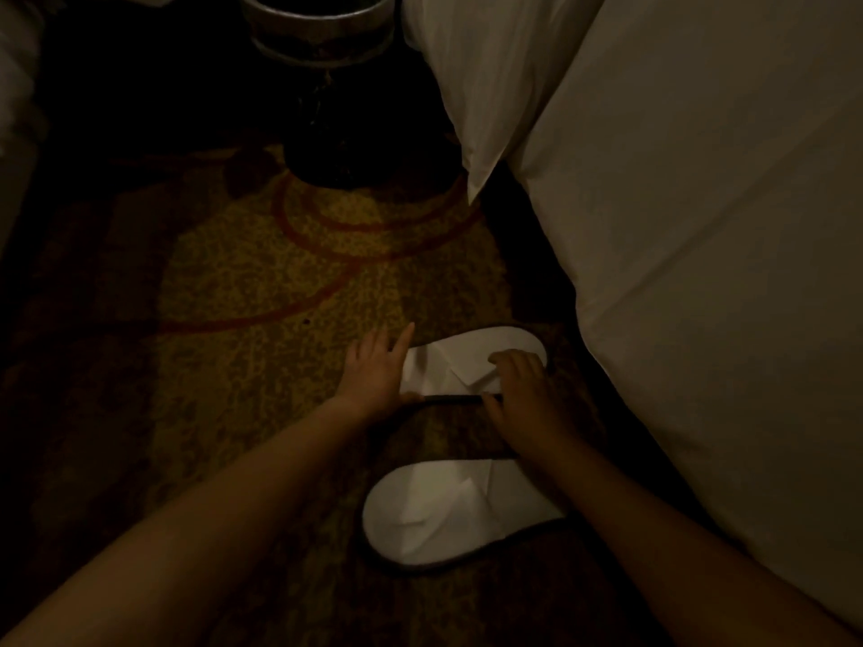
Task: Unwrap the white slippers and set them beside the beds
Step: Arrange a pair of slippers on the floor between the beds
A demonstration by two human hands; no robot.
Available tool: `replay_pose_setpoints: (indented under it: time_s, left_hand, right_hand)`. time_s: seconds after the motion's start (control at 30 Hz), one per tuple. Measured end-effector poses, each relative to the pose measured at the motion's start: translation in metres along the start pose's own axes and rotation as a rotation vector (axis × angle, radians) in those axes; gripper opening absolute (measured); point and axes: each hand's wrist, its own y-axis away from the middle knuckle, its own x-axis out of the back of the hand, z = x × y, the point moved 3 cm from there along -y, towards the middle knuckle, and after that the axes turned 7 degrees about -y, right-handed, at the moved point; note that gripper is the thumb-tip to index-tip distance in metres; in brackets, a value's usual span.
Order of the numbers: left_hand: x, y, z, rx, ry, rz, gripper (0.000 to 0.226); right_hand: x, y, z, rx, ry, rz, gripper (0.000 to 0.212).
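the bed (700, 226), draped in white linen, is filling the right side of the frame, with its pillow corner (476, 179) hanging down near the top centre. the patterned carpet (280, 273) is running through the middle, and a dark round bin (322, 63) is standing at the top. two white slippers are lying on the carpet just beside the bed: the near slipper (443, 511) at lower centre, the far slipper (471, 361) at centre. both are looking unwrapped, though the light is dim and thin film could be missed. the step in hand is placing. the left hand (373, 371) is resting open against the far slipper's left end, fingers spread. the right hand (523, 394) is lying over its right end, fingers curled on it, pressing rather than clamping. the next move is probably calling for squaring this slipper parallel to the near one, then letting go.
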Motion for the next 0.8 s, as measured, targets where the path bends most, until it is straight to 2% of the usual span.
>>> replay_pose_setpoints:
  time_s: [0.13,0.23,0.33,0.43,0.47,0.53,0.6,0.67,0.7,0.73,0.77,0.8]
  left_hand:
    - [-0.003,-0.014,-0.007,-0.062,-0.106,-0.051,0.093]
    - [0.007,-0.014,-0.010,-0.055,-0.045,-0.063,0.076]
    - [0.031,-0.011,-0.009,-0.130,0.084,-0.064,0.056]
    - [0.067,0.002,-0.008,-0.295,0.080,0.019,0.046]
    - [0.081,0.007,-0.008,-0.338,0.067,0.052,0.043]
    - [0.109,0.017,-0.008,-0.395,0.049,0.114,0.038]
    - [0.134,0.029,-0.013,-0.403,0.012,0.297,0.040]
    - [0.151,0.044,-0.022,-0.283,0.037,0.561,0.061]
    - [0.154,0.054,-0.028,-0.176,0.148,0.663,0.071]
    - [0.152,0.064,-0.032,-0.056,0.322,0.697,0.078]
    - [0.144,0.072,-0.033,0.067,0.536,0.657,0.080]
    - [0.131,0.078,-0.033,0.170,0.741,0.541,0.080]
  right_hand:
    - [-0.009,-0.015,-0.004,0.030,0.029,-0.079,0.053]
    - [-0.010,-0.016,-0.009,0.009,0.004,-0.120,0.057]
    - [0.000,-0.017,-0.024,0.116,0.044,-0.097,0.060]
    - [0.016,-0.027,-0.048,0.255,0.137,-0.087,0.070]
    - [0.019,-0.032,-0.056,0.268,0.168,-0.121,0.068]
    - [0.026,-0.038,-0.068,0.175,0.087,-0.193,0.047]
    - [0.034,-0.039,-0.077,0.073,-0.091,-0.180,0.027]
    - [0.042,-0.035,-0.081,0.022,-0.261,-0.079,0.025]
    - [0.045,-0.033,-0.083,-0.018,-0.363,-0.019,0.026]
    - [0.047,-0.032,-0.084,-0.085,-0.490,0.030,0.028]
    - [0.048,-0.031,-0.085,-0.176,-0.654,0.069,0.028]
    - [0.047,-0.029,-0.086,-0.287,-0.854,0.092,0.029]
